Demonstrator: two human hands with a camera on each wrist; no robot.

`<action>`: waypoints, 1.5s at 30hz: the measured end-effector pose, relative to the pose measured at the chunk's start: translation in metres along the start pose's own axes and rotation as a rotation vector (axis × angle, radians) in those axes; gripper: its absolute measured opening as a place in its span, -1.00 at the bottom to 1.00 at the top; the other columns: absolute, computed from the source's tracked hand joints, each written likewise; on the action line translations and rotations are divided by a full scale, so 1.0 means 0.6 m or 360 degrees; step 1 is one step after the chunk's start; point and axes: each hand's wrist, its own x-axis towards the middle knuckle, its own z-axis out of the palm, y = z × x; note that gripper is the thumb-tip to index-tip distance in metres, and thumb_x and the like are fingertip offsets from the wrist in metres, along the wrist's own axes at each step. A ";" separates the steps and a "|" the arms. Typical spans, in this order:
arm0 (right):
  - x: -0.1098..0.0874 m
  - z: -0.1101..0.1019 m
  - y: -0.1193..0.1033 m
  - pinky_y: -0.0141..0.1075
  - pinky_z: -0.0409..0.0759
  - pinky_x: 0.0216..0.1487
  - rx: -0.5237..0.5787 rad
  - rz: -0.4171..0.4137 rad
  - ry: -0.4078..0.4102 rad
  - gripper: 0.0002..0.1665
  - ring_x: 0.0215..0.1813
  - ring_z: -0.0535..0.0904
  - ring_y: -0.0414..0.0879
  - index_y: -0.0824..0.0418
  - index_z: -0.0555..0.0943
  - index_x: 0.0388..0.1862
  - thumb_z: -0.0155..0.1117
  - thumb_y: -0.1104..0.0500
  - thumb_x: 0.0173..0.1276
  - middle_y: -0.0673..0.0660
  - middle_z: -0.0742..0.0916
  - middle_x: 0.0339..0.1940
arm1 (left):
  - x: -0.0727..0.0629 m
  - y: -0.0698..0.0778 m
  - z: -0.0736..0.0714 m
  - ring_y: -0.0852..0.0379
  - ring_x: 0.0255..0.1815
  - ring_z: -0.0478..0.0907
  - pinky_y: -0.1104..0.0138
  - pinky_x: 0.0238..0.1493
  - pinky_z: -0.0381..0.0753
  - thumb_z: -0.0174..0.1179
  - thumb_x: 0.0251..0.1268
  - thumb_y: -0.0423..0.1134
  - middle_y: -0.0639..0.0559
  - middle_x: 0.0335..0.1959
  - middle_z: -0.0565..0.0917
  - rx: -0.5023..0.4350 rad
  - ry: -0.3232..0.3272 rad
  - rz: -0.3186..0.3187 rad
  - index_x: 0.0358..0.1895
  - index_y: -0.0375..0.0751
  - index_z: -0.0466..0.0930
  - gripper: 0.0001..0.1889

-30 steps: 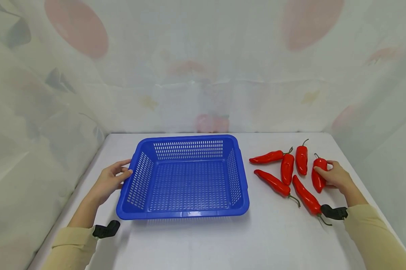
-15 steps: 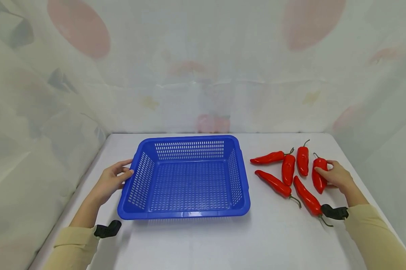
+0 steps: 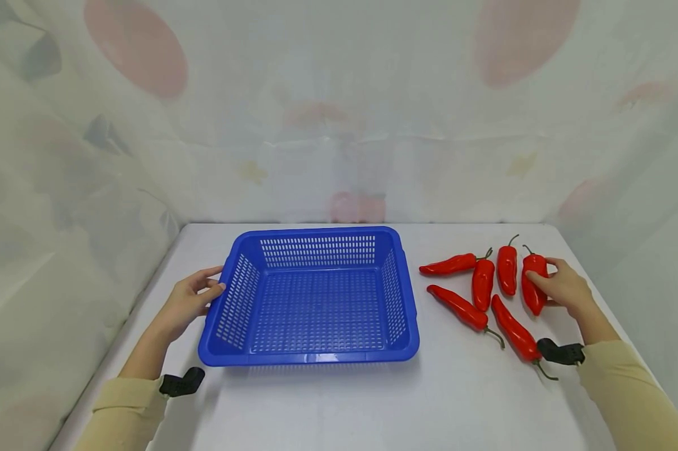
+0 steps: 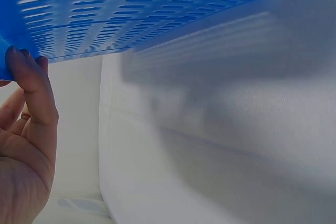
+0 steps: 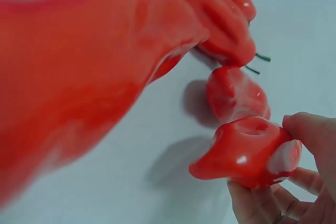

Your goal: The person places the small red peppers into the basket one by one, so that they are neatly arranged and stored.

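A blue plastic basket [image 3: 339,358] with slotted walls stands on the white table, left of centre. My left hand [image 3: 182,302] grips its left rim, thumb on top; in the left wrist view the fingers of that hand [image 4: 32,129] curl at the edge of the basket [image 4: 157,6]. Over at the right, my right hand [image 3: 570,289] pinches a red pepper [image 3: 534,270] between thumb and fingers, its stem pointing away. Close up in the right wrist view, the pepper [image 5: 247,153] sits between thumb and fingertips of the right hand [image 5: 310,182], its shadow apart from it on the table.
Several more red peppers lie left of my right hand: one [image 3: 507,269] beside the held one, another [image 3: 516,332] just before my wrist, a third [image 3: 458,307] nearer the basket. A patterned white sheet [image 3: 328,169] hangs behind the table.
My right hand has raised the pepper slightly, and it now appears a little farther up in the head view. My left hand stays at the basket's rim.
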 end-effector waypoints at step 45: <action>-0.045 0.013 -0.261 -0.05 0.65 -0.23 -0.0094 -0.0435 -0.0002 -0.09 -0.03 0.47 0.29 0.28 -0.02 0.43 0.07 -0.15 0.31 0.46 0.39 0.13 | 0.001 0.001 -0.001 0.10 -0.27 0.61 0.19 -0.23 0.67 0.02 0.35 -0.01 -0.29 -0.05 0.47 0.0027 0.0000 -0.0045 0.39 -0.16 0.12 -0.37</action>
